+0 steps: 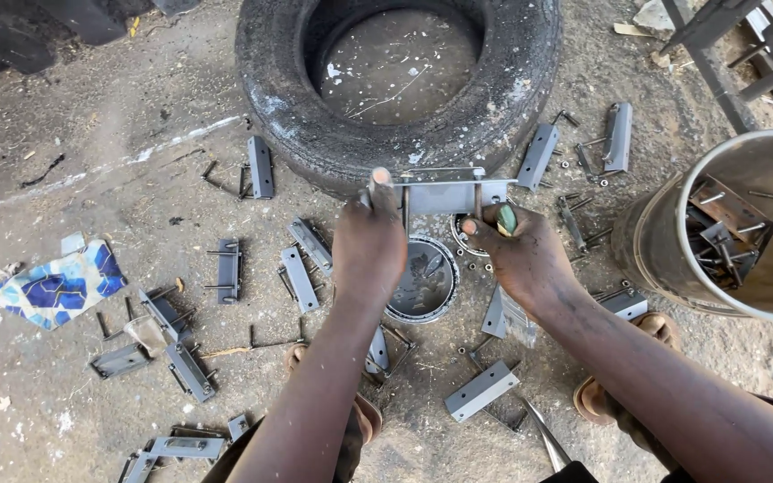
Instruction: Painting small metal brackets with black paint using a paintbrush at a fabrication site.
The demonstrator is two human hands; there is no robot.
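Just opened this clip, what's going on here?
A person crouched on a dirt floor holds a grey metal bracket up in front of a worn tyre. The left hand grips its left end; the right hand steadies the right side while holding a small green-tipped item. Similar brackets and bolts lie scattered around, a round tin sits below the hands, and a bucket on the right holds more metal parts.

Grey metal bracket [447,190]; black tyre [530,80]; blue-white patterned scrap [55,286].
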